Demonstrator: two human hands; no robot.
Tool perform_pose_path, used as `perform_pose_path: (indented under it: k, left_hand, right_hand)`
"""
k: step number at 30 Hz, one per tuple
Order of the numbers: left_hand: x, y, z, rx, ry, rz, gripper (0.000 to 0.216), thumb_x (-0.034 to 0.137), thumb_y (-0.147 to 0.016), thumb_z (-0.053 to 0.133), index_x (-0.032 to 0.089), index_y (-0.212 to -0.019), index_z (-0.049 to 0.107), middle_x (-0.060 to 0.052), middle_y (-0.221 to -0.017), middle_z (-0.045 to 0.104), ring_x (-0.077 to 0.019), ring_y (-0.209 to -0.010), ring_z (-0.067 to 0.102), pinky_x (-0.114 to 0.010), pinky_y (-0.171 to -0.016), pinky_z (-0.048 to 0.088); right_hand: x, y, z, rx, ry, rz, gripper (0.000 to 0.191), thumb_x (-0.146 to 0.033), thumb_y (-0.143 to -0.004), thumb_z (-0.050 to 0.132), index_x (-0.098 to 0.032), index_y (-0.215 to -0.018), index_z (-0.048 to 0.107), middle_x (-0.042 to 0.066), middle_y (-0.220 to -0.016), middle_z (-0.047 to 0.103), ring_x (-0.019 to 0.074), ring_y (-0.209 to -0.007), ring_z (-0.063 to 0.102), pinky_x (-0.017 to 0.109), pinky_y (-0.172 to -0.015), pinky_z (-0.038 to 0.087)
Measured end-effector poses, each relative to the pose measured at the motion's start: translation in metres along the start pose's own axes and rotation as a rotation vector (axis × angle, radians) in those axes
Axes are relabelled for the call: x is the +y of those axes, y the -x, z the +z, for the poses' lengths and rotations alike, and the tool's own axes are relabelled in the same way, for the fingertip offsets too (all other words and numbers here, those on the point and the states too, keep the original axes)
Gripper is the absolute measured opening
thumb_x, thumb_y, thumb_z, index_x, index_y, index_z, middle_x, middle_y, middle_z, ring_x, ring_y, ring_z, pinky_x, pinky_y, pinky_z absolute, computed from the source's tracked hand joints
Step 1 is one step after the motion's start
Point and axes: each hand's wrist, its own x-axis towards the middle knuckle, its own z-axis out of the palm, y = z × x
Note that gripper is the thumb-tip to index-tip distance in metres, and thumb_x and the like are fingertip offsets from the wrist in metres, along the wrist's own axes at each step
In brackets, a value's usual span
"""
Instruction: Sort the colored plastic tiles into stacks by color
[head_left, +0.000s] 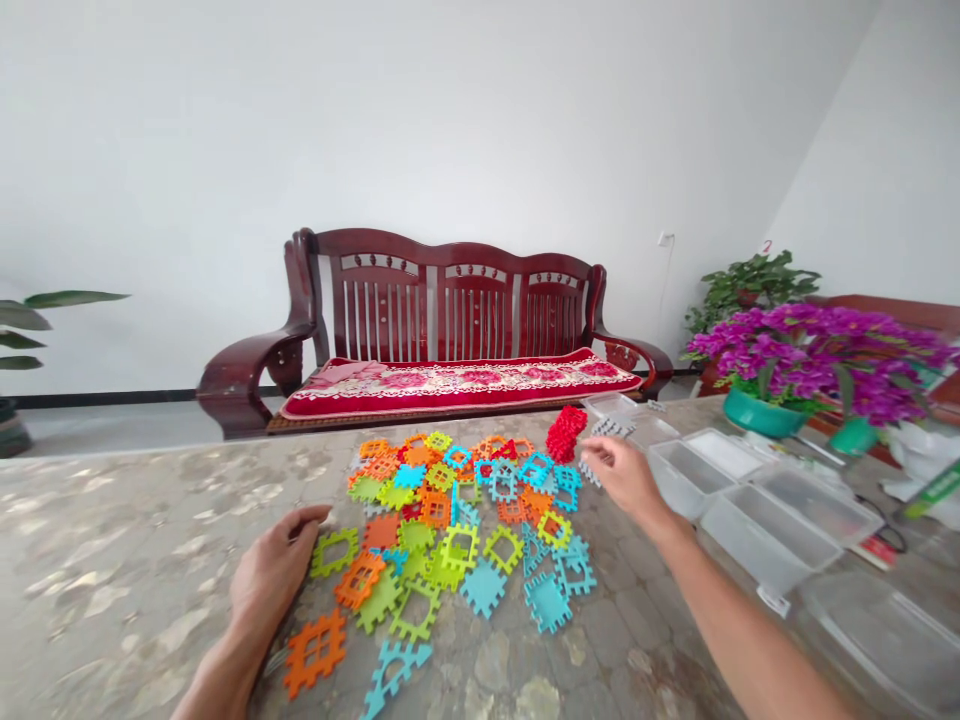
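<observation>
A spread of flat plastic interlocking tiles (457, 530) in orange, green, blue and red lies on the marble-patterned table (112, 560). My left hand (274, 570) rests on the table at the pile's left edge, fingers curled loosely beside a green tile (335, 550), holding nothing that shows. My right hand (626, 475) reaches over the pile's right side, fingers pinched together near blue tiles (559, 478); whether it holds a piece is unclear. A stack of red tiles (564, 432) stands just beyond that hand.
Several clear plastic boxes (757, 510) sit in a row on the right of the table. Purple flowers in teal pots (757, 412) stand at the far right. A dark red wooden bench (442, 340) with a patterned cushion is behind the table.
</observation>
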Motion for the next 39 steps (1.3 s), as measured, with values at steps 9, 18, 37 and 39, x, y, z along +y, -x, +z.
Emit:
perform_pose_path:
  k: [9, 18, 37, 39]
  left_hand:
    - [0.001, 0.002, -0.001, 0.027, 0.063, 0.014, 0.033, 0.037, -0.087, 0.050, 0.028, -0.110, 0.073, 0.000, -0.108, 0.077, -0.0240, -0.100, 0.070, -0.028, -0.075, 0.049]
    - [0.003, 0.002, 0.000, 0.019, 0.039, -0.024, 0.033, 0.037, -0.087, 0.051, 0.030, -0.111, 0.073, 0.001, -0.107, 0.077, -0.0244, -0.097, 0.070, -0.028, -0.072, 0.048]
    - [0.006, 0.007, 0.000, 0.047, 0.081, 0.020, 0.032, 0.033, -0.089, 0.049, 0.028, -0.110, 0.072, 0.000, -0.111, 0.077, -0.0226, -0.102, 0.069, -0.028, -0.080, 0.049]
    - [0.006, 0.009, 0.000, 0.032, 0.079, 0.038, 0.034, 0.034, -0.089, 0.048, 0.027, -0.114, 0.071, -0.001, -0.111, 0.076, -0.0230, -0.102, 0.069, -0.029, -0.082, 0.050]
  right_hand:
    - [-0.011, 0.035, 0.078, -0.256, 0.227, -0.092, 0.048, -0.026, -0.087, 0.055, -0.016, -0.134, 0.059, 0.013, -0.133, 0.064, 0.0271, -0.122, 0.057, 0.044, -0.109, 0.040]
    - [-0.047, 0.059, 0.096, -0.322, 0.081, -0.134, 0.047, -0.015, -0.080, 0.059, -0.023, -0.126, 0.065, 0.007, -0.130, 0.066, 0.0235, -0.122, 0.058, 0.039, -0.107, 0.041]
    - [-0.042, 0.050, 0.100, -0.250, 0.053, -0.173, 0.034, -0.032, -0.090, 0.052, -0.022, -0.116, 0.070, 0.008, -0.123, 0.069, 0.0245, -0.117, 0.059, 0.041, -0.106, 0.043]
    - [-0.030, 0.042, 0.098, -0.175, 0.194, -0.149, 0.039, -0.035, -0.092, 0.050, -0.021, -0.124, 0.067, 0.011, -0.133, 0.064, 0.0274, -0.125, 0.054, 0.045, -0.109, 0.038]
